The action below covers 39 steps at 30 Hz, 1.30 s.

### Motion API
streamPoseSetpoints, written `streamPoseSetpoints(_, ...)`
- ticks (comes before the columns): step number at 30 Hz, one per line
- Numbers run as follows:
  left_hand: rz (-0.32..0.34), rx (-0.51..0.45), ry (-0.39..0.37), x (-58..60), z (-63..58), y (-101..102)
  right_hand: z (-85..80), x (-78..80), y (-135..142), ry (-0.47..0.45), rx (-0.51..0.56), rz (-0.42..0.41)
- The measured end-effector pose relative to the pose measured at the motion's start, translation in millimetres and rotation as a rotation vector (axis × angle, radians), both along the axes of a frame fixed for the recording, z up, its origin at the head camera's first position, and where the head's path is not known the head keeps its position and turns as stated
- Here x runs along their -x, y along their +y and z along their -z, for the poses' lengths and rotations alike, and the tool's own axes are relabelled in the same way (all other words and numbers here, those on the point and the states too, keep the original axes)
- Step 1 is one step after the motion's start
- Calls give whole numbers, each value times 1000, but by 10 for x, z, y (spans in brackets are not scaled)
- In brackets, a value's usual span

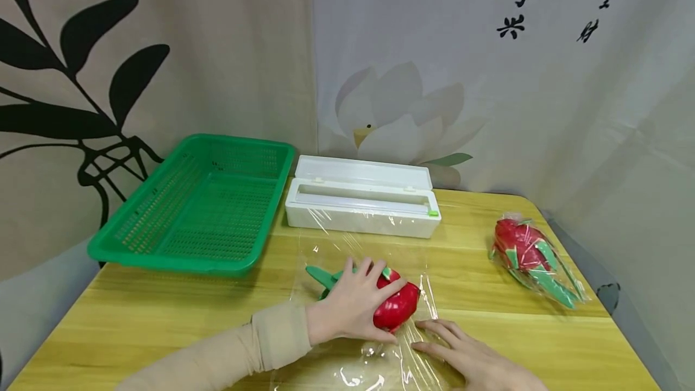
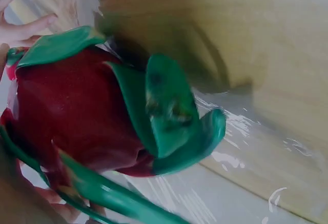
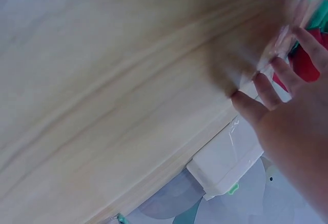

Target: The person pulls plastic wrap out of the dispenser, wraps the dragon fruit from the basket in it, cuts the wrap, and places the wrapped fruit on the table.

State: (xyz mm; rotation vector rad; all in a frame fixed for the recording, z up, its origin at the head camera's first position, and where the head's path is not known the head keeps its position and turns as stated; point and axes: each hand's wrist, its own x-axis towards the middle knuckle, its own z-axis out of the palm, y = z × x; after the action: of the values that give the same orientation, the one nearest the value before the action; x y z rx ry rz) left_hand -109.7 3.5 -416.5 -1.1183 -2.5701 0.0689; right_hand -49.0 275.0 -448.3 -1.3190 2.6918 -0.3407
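A red dragon fruit (image 1: 396,306) with green leaf tips lies on its side on a sheet of clear cling film (image 1: 347,361) spread over the table. My left hand (image 1: 358,300) holds the fruit from above, its fingers spread around it. In the left wrist view, the dragon fruit (image 2: 82,111) fills much of the picture. To the right, my right hand (image 1: 472,355) touches the film's right edge with extended fingers. In the right wrist view, the fingertips of my right hand (image 3: 297,111) meet the wrinkled film edge beside the fruit.
A white cling film box (image 1: 358,225) stands behind with its lid up. At the back left is a green plastic basket (image 1: 239,267). A film-wrapped dragon fruit (image 1: 521,246) lies on the right of the wooden table (image 1: 163,318). A printed curtain (image 1: 407,35) hangs behind.
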Motion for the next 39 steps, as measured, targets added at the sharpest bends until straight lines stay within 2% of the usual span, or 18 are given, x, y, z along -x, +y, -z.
streamPoseSetpoints(6, 8, -30, -75, -20, -15, -68, -32, -17, 38, -76, -27, 50)
streamPoseSetpoints(13, 64, -72, -147, -26, -40, -188, -70, -32, 103, -105, 28, 71)
streamPoseSetpoints(16, 150, -155, -113, -44, -51, -274, -102, -32, 138, -118, 44, 80)
streamPoseSetpoints(19, 290, -281, -38, -89, -71, -410, -126, -22, 179, -107, 96, 64)
streamPoseSetpoints(21, 382, -368, -38, -130, -75, -524, -124, -3, 213, -95, 168, 35)
streamPoseSetpoints(22, 420, -407, -92, -157, -77, -589, -122, 9, 232, -100, 212, 25)
streamPoseSetpoints(23, 452, -444, -181, -182, -74, -660, -117, 22, 252, -109, 264, 19)
streamPoseSetpoints(25, 476, -507, -428, -231, -56, -816, -103, 54, 294, -153, 377, 10)
streamPoseSetpoints(28, 440, -579, -854, -287, 19, -1065, -83, 97, 346, -323, 529, 23)
streamPoseSetpoints(29, 422, -594, -966, -300, 54, -1145, -77, 110, 354, -380, 566, 16)
streamPoseSetpoints(31, 409, -601, -1108, -324, 131, -1283, -61, 133, 354, -496, 604, -8)
streamPoseSetpoints(33, 412, -586, -1172, -353, 203, -1405, -40, 147, 335, -594, 603, -57)
streamPoseSetpoints(34, 416, -576, -1175, -369, 234, -1454, -29, 151, 323, -644, 595, -77)
streamPoseSetpoints(37, 441, -520, -1100, -412, 310, -1569, -5, 149, 283, -727, 549, -129)
streamPoseSetpoints(39, 437, -487, -1039, -437, 344, -1616, 6, 144, 265, -728, 519, -157)
